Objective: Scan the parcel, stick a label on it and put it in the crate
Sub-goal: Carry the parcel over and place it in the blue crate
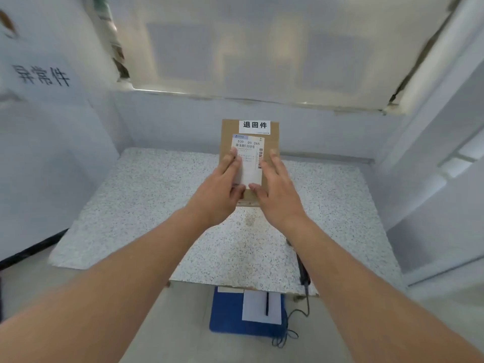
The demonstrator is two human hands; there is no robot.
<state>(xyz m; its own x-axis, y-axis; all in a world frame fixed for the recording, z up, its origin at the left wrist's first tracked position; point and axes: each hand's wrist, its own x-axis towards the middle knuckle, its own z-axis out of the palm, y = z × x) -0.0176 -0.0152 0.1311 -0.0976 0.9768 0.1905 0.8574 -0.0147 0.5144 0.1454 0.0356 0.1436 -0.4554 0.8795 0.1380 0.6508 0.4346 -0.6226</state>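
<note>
A flat brown cardboard parcel (pixel 272 142) lies on the speckled table (pixel 146 205), near its far edge. It bears a white shipping label with barcodes (pixel 248 153) and a white sticker with three black characters (pixel 254 126) along its far end. My left hand (pixel 222 189) rests flat on the left part of the shipping label, fingers spread. My right hand (pixel 277 189) lies flat on the parcel's right side, thumb touching the label's near edge. Neither hand grips anything. A black handheld scanner (pixel 303 273) lies at the table's near right edge, partly hidden by my right forearm.
White walls enclose the table on the left, far and right sides; the left wall carries black characters (pixel 43 76). Below the table's near edge sits a blue board (pixel 227 315) with white paper and a pen (pixel 267 303). The scanner's cable (pixel 288 334) trails beside it.
</note>
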